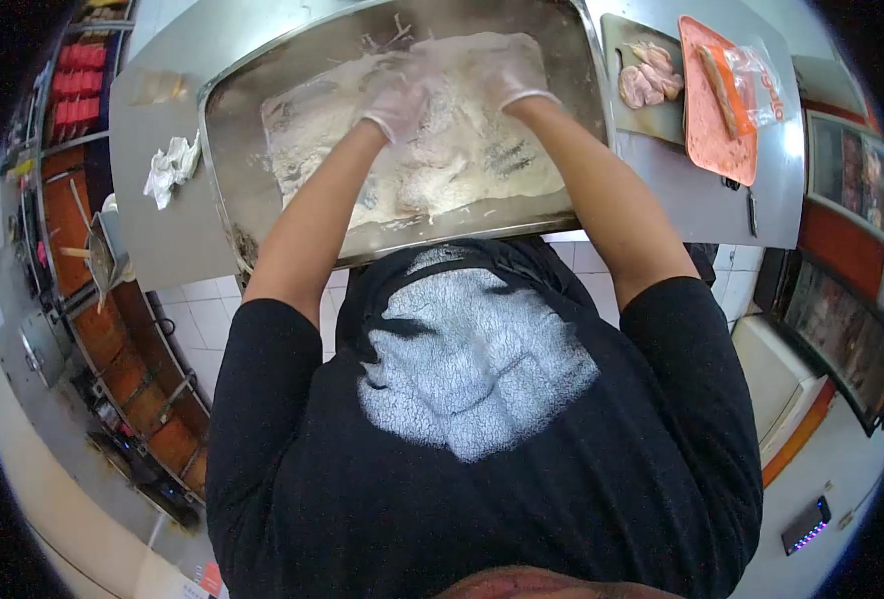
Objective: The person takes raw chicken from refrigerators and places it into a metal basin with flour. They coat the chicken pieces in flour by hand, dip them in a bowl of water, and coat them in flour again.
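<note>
A large metal tray (pixel 237 205) stands in front of me with a bed of white flour (pixel 312 130) in it. My left hand (pixel 397 100), in a clear plastic glove, is down in the flour left of the middle. My right hand (pixel 517 82), gloved the same way, is in the flour toward the right back. The fingers of both hands are blurred and partly covered by flour, so whether they hold anything does not show. Between and below the hands lies a flour-coated lump (pixel 432 185), its kind unclear.
At the right, raw chicken pieces (pixel 649 78) lie on a cutting board (pixel 656 122). Beside it, an orange tray (pixel 721 150) holds a printed plastic bag (pixel 746 90). A knife (pixel 752 213) is near the table's right edge. A crumpled white cloth (pixel 172 170) lies left of the metal tray.
</note>
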A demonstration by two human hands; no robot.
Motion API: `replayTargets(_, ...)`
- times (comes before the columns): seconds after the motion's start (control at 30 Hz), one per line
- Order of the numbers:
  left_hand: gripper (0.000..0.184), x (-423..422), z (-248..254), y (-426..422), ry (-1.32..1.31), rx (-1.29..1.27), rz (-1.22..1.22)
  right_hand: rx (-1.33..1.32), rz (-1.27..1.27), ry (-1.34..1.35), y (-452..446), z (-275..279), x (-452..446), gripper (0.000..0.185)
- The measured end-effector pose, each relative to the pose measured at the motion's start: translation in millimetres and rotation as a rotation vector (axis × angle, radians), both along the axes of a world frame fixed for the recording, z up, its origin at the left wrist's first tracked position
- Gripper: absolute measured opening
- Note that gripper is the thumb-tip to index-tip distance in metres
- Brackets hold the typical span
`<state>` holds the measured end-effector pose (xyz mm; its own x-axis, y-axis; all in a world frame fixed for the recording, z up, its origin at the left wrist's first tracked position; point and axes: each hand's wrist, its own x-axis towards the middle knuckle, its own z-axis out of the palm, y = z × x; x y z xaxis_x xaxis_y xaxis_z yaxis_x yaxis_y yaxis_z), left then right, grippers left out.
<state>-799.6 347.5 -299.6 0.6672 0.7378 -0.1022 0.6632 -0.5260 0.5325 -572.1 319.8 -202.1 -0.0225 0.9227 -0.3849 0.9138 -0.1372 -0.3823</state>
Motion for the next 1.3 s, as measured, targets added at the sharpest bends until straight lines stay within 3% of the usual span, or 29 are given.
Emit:
replayTargets(0.03, 0.06, 4.4, 5.7, -4.7, -0.025, 0.029, -0.061, 0.088, 0.087, -0.005, -17.1, 5.7, -8.0, 0.038)
replayTargets(0.1, 0.059, 20.9, 67.0, -41.9, -0.193, -0.076, -0.041, -0.008, 0.201, 0.003, -31.4, 1.0, -8.1, 0.039)
replayTargets(0.2, 0.064, 13.7, 29.3, -59.5, -0.428, -0.733, -0.145, -0.465, 0.321, 0.074, -39.5, -26.8, 6.4, 0.045)
replayTargets(0.33, 0.069, 7.3, 24.8, -63.4, 0.051, -1.137, 0.005, -0.841, 0.588, 0.255, -36.5, 9.4, 14.3, 0.056)
replayTargets(0.4, 0.071, 16.5, 51.4, -74.3, 0.077, -1.207, 0.066, -0.936, 0.396, 0.37, -57.9, -0.6, 11.9, 0.061)
replayTargets(0.43, 0.072, 19.1, 41.2, -77.6, 0.041, -1.236, 0.151, -0.926, 0.148, 0.43, -80.6, -28.7, 1.5, 0.063)
replayTargets(0.53, 0.075, 21.9, 26.4, -85.7, -0.127, -1.27, 0.419, -0.91, -0.345, 0.657, -88.4, -18.1, -21.4, 0.067)
replayTargets(0.6, 0.079, 28.3, 71.9, -85.2, -0.315, -1.214, 0.592, -0.905, -0.592, 0.829, -76.1, 19.8, -30.1, 0.07)
replayTargets(0.63, 0.073, 26.5, 53.7, -78.1, -0.437, -1.236, 0.63, -0.895, -0.637, 0.95, -70.6, 39.4, -28.2, 0.069)
replayTargets(0.73, 0.058, 34.7, 143.1, -64.9, -1.035, -1.584, 0.8, -0.841, -0.767, 1.273, -49.9, 89.2, -22.7, 0.064)
replayTargets(0.83, 0.045, 23.8, 139.8, -50.8, -1.216, -1.531, 0.739, -0.725, -0.866, 1.475, -29.2, 96.7, -13.0, 0.054)
replayTargets(0.93, 0.042, 39.4, 181.1, -51.0, -0.996, -1.261, 0.879, -0.449, -0.762, 1.266, -20.8, 101.9, -25.9, 0.044)
replayTargets(0.97, 0.041, 41.3, 180.4, -49.5, -0.874, -1.156, 0.849, -0.495, -0.84, 1.209, -13.7, 97.7, -32.2, 0.042)
replayTargets(1.07, 0.044, 41.4, 180.1, -43.3, -0.556, -0.801, 0.744, -0.37, -0.722, 1.015, -12.2, 96.2, -45.3, 0.046)
replayTargets(1.1, 0.046, 37.1, 184.9, -43.0, -0.477, -0.659, 0.706, -0.407, -0.663, 1.125, -13.2, 94.2, -44.8, 0.058)
replayTargets(1.13, 0.047, 31.6, 187.5, -41.6, -0.397, -0.516, 0.665, -0.388, -0.671, 1.03, -12.9, 97.3, -42.3, 0.063)
replayTargets(1.23, 0.066, -7.0, 173.5, -26.3, -0.319, -0.688, 0.735, -0.344, -0.644, 0.858, -12.9, 110.9, -36.9, 0.076)
replayTargets(1.3, 0.073, -8.7, 185.3, -27.2, -0.634, -0.969, 1.06, -0.335, -0.565, 0.897, -8.1, 99.1, -35.1, 0.081)
